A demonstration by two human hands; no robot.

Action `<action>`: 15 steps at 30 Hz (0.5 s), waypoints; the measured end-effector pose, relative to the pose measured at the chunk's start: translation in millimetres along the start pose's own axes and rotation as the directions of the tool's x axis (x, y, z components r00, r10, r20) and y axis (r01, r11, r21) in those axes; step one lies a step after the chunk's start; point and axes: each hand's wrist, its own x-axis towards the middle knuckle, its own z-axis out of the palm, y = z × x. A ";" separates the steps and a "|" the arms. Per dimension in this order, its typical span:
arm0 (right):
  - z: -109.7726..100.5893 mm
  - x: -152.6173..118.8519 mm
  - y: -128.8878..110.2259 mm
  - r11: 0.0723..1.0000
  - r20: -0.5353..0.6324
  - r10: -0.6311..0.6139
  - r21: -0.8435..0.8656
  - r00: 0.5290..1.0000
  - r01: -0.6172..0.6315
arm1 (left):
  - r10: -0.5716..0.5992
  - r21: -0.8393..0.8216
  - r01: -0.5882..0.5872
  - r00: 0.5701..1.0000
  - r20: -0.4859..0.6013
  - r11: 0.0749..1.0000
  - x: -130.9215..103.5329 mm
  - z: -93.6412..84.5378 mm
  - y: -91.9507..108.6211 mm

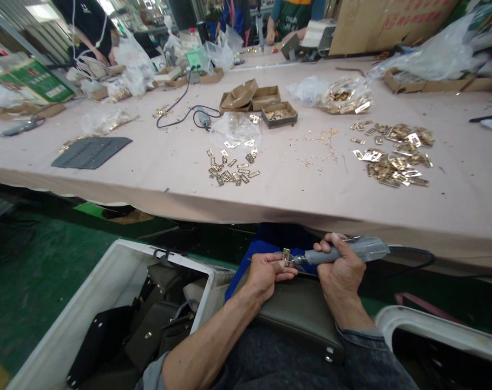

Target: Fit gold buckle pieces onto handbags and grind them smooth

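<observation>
My right hand (341, 260) is wrapped round a grey corded electric screwdriver (361, 248), held almost level with its tip pointing left. Between the thumb and fingers of my left hand (268, 275) is a small gold metal plate (286, 255) with an opening in it. The screwdriver's tip is close to this plate; whether they touch I cannot tell. Under both hands a dark olive handbag (296, 309) lies on my lap, its near right corner bearing a shiny metal fitting.
A white bin (119, 246) of dark bags stands at left, another white bin (428, 319) at right. On the table (181, 179) lie gold plate piles (400, 157), scattered tiny screws (330, 138), cardboard boxes (279, 122) and a second screwdriver (204, 119). People stand across the table.
</observation>
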 end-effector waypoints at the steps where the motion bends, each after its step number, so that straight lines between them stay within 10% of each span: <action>1: -0.1 0.0 0.9 1.000 -0.017 0.004 0.000 1.000 -0.004 | -0.005 -0.007 0.005 1.000 -0.004 1.000 -0.1 -0.3 0.5; 15: 3.1 -4.2 3.5 0.995 -0.062 -0.094 -0.043 0.994 0.091 | -0.030 -0.029 0.029 0.999 -0.026 0.999 0.7 3.4 2.7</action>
